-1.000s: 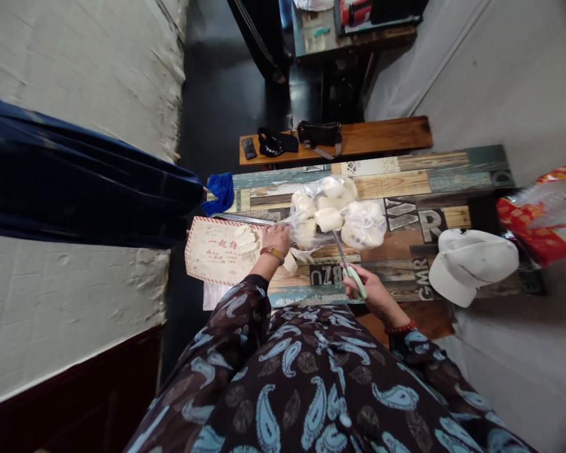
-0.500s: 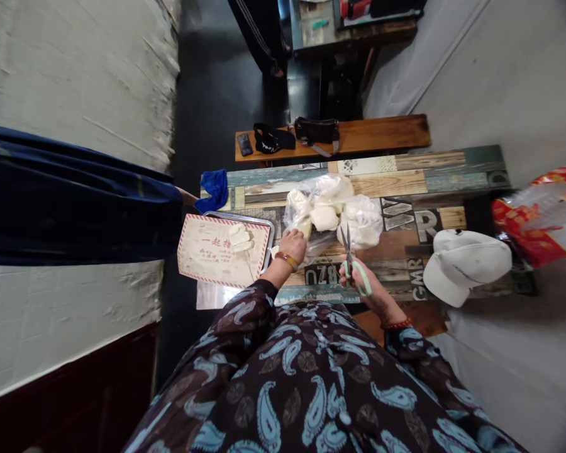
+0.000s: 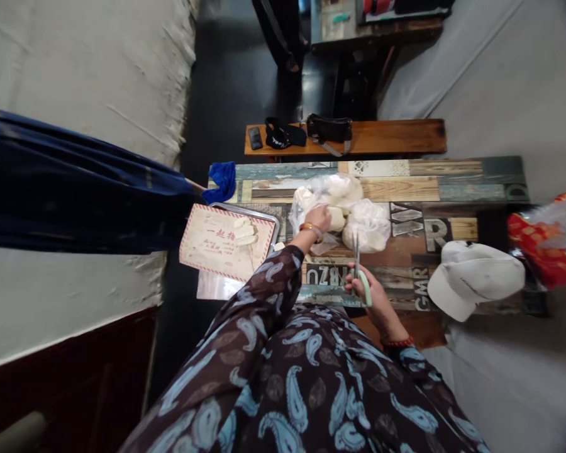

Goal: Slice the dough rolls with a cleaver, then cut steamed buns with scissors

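My left hand (image 3: 319, 220), fingers bent together, is on a white block (image 3: 336, 219) that lies at the opening of a clear plastic bag (image 3: 304, 198). More pale pieces sit inside that bag. My right hand (image 3: 368, 290) is wrapped round scissors with light green handles (image 3: 366, 289), their blades pointing away from me. Beyond the blade tips is a second knotted-looking bag (image 3: 368, 225) with white contents. To the left, a printed paper sheet (image 3: 217, 248) with pale pieces (image 3: 244, 231) on it overlaps a metal tray (image 3: 274, 234).
A white cap (image 3: 474, 277) and a red package (image 3: 551, 242) are at the right. A blue cloth (image 3: 222, 181) lies at the far left corner. Beyond the table, a bench (image 3: 396, 136) holds a phone, a black visor and a bag. Another person's legs (image 3: 280, 31) show behind.
My left hand has moved right and forward, from the near edge of the clear bag onto the white block. The scissor blades look closer together. The whole view has shifted slightly.
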